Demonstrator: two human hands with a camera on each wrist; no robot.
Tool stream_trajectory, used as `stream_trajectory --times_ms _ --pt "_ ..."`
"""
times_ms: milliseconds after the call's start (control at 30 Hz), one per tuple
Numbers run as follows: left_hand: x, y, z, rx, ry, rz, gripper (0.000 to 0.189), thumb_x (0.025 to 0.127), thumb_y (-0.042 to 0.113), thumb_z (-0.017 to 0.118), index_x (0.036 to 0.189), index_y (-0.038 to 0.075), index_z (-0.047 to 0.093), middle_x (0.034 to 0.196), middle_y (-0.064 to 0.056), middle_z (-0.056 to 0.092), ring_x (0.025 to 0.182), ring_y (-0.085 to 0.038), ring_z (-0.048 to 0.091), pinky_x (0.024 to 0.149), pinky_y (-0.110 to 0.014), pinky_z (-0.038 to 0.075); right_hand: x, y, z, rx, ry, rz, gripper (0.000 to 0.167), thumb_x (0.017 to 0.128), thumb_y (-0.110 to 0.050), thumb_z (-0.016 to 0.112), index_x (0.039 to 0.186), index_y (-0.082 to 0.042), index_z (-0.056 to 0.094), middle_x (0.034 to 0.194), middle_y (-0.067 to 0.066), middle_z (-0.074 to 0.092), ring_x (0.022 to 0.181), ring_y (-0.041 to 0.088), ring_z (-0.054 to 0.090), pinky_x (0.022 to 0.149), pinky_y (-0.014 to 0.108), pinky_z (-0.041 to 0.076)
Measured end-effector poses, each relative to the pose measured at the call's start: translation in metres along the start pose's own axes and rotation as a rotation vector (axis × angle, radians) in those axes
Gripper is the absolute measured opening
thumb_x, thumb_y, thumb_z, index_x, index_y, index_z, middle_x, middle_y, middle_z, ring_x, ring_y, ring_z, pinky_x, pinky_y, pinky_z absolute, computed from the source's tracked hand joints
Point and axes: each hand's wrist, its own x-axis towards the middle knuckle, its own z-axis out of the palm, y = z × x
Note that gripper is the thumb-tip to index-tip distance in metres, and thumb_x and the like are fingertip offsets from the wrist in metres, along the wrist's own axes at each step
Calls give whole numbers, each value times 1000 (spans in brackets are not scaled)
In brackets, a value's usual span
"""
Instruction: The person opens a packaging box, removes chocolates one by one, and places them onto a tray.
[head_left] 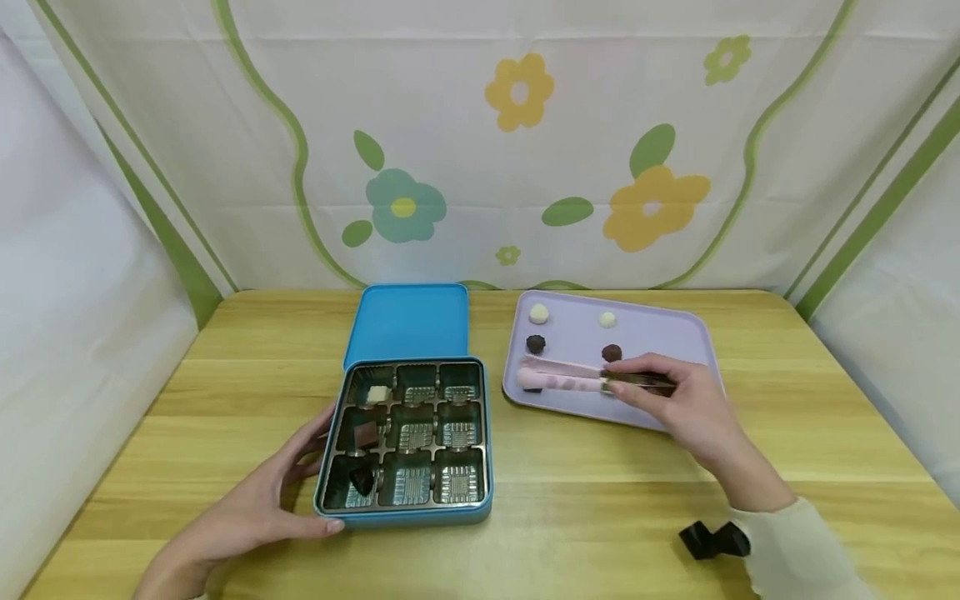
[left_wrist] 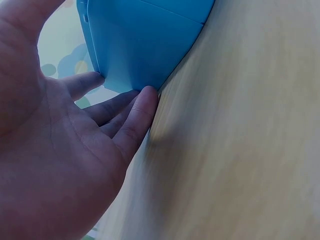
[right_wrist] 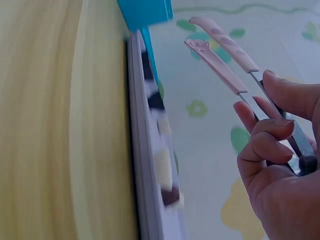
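Observation:
My left hand (head_left: 251,500) rests against the left side of a blue tin (head_left: 408,518), thumb by its front corner. In the left wrist view, the extended fingertips touch the tin's wall (left_wrist: 145,45). The tin's divided insert has a white piece (head_left: 378,393), a brown square chocolate (head_left: 366,434) and a dark chocolate (head_left: 362,479) in its left column. My right hand (head_left: 690,404) grips pink-tipped tongs (head_left: 562,381) above a lilac tray (head_left: 667,333). The tongs' paw-shaped tips stand apart with nothing between them in the right wrist view. Partly under them lies a dark piece (head_left: 532,389).
On the tray are two white pieces, a dark chocolate (head_left: 536,343) and a brown chocolate (head_left: 612,353). Behind the tin lies its blue lid (head_left: 411,323). A black object (head_left: 712,540) is by the right sleeve (head_left: 798,550). Fabric with printed flowers closes off the back.

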Motion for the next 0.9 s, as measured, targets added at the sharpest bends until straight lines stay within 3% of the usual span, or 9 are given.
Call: stream_trajectory --times_ms 200,267,433,600,900 --pt "0 2 -2 11 9 -22 122 85 15 92 174 38 11 179 -17 20 149 -34 48 108 -17 45 18 -23 41 -2 -59 -118 21 94 -19 85 116 -19 84 108 2 79 86 14 64 68 26 53" --pt "0 3 -2 6 7 -16 122 85 15 92 174 38 12 178 -18 21 149 -37 47 108 -17 45 23 -29 52 -6 -75 -132 21 94 -19 86 115 -20 84 109 1 80 88 15 64 69 26 53" --pt "0 3 0 -22 -17 -9 122 86 13 91 174 36 9 178 -24 16 147 -63 39 107 -17 45 32 -43 76 17 -104 -162 22 93 -18 86 116 -19 84 108 3 79 89 16 65 71 26 53" --pt "0 3 2 -52 -13 -67 121 86 16 91 173 40 10 180 -21 13 150 -62 36 105 -18 46 39 -53 98 48 -116 -194 22 94 -17 86 115 -15 84 108 6 79 92 19 71 75 26 58" --pt "0 2 0 -46 -9 -53 121 87 15 91 174 38 10 179 -22 15 150 -63 35 106 -17 45 46 -65 123 48 -112 -247 23 93 -14 85 116 -16 83 113 2 79 99 15 70 82 26 58"
